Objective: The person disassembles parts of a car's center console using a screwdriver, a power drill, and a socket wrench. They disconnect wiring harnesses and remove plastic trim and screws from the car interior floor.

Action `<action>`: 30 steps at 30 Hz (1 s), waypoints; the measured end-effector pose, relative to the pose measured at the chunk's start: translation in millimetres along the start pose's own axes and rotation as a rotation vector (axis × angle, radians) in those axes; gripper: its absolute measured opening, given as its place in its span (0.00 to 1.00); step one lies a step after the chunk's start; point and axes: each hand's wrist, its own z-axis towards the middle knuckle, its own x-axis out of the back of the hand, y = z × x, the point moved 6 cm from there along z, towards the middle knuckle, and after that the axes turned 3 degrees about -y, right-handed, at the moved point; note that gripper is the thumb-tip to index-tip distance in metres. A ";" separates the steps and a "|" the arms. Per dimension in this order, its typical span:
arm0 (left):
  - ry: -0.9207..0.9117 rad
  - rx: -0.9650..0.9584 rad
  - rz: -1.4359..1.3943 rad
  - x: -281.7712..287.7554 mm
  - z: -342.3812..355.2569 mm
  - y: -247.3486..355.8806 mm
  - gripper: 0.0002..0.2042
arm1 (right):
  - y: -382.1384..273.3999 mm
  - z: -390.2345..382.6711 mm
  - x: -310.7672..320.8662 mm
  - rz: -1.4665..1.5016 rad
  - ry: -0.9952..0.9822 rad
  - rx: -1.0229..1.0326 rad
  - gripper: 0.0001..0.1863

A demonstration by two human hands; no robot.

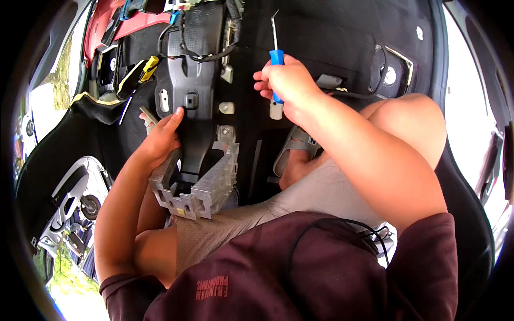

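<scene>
My right hand (289,85) grips the blue handle (277,56) of a pick tool (274,32) with a thin, hooked metal tip pointing away from me. My left hand (160,139) is closed round a light grey metal piece (148,115) at the left edge of a black plastic duct (195,101), its thumb beside the duct; the fingers are partly hidden. Just below that hand, a silver metal bracket (209,190) surrounds the duct's near end. A small metal plate (276,111) shows under the tool's handle.
Black floor lining (342,43) surrounds me in a vehicle interior. Wiring (206,56) crosses the duct. A yellow tool (147,72) and red panel (93,32) are at upper left, open doorways at both sides. My knee (407,123) and sandalled foot (294,160) are right of centre.
</scene>
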 end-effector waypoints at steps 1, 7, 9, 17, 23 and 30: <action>0.023 -0.016 0.003 5.6 -0.8 1.3 0.39 | -2.7 2.2 -0.4 0.006 0.019 0.017 0.06; 0.062 0.040 0.040 -8.6 0.1 -0.2 0.36 | 4.7 0.2 22.8 -0.085 0.005 0.042 0.06; 0.031 0.024 -0.021 -11.3 -1.9 2.4 0.36 | 5.0 -3.0 22.9 -0.186 -0.018 0.022 0.06; -0.096 -0.086 -0.236 -32.0 -4.0 17.4 0.43 | 5.1 -7.0 18.6 -0.464 -0.078 -0.036 0.06; -0.012 -0.021 -0.209 -15.4 7.7 0.9 0.42 | 8.4 -6.5 11.2 -0.434 -0.036 0.007 0.08; 0.116 -0.013 -0.044 -12.7 6.6 6.2 0.39 | 9.0 -4.4 4.7 -0.580 -0.042 0.006 0.11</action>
